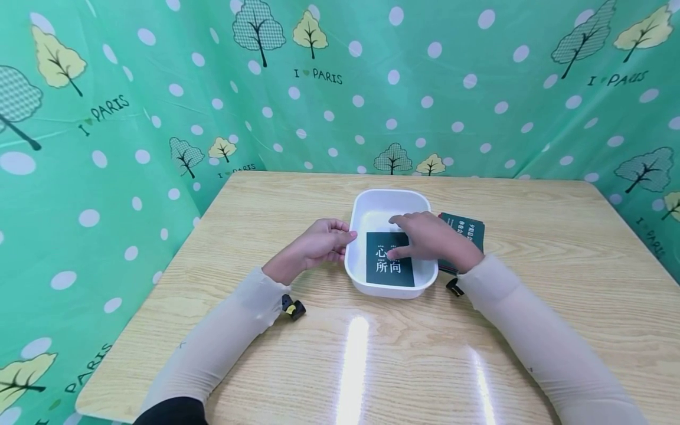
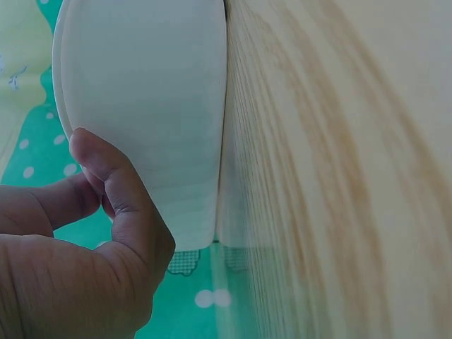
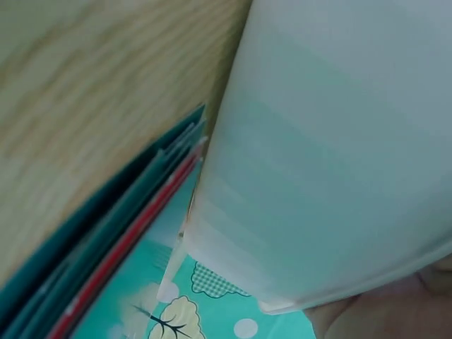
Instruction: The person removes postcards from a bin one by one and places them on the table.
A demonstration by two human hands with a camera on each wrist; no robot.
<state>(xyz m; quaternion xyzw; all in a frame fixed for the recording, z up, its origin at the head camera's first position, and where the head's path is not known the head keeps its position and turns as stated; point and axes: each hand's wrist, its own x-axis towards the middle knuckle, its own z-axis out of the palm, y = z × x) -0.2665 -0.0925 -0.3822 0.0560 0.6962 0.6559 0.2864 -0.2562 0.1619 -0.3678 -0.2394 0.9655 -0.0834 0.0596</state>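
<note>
A white plastic basin (image 1: 390, 291) stands on the table, with a dark green card (image 1: 376, 275) printed with white Chinese characters lying face up inside it. At the basin's left rim my left hand (image 1: 324, 243) holds the edge; in the left wrist view the left hand (image 2: 106, 233) has a fingertip at the rim. My right hand (image 1: 429, 237) reaches over the right rim, its fingers spread above the card's right part. Whether those fingertips touch the card cannot be told. Just right of the basin lies a stack of dark green cards (image 1: 467, 227), partly hidden by the right hand and wrist.
The stack's edges (image 3: 106, 247), some of them red, sit close beside the basin wall (image 3: 318, 141). A wood-grain table (image 1: 287, 378) spreads under everything. Green curtains (image 1: 340, 88) printed with trees and white dots hang behind and to the left. Black wrist-worn pieces (image 1: 294, 308) show below the sleeves.
</note>
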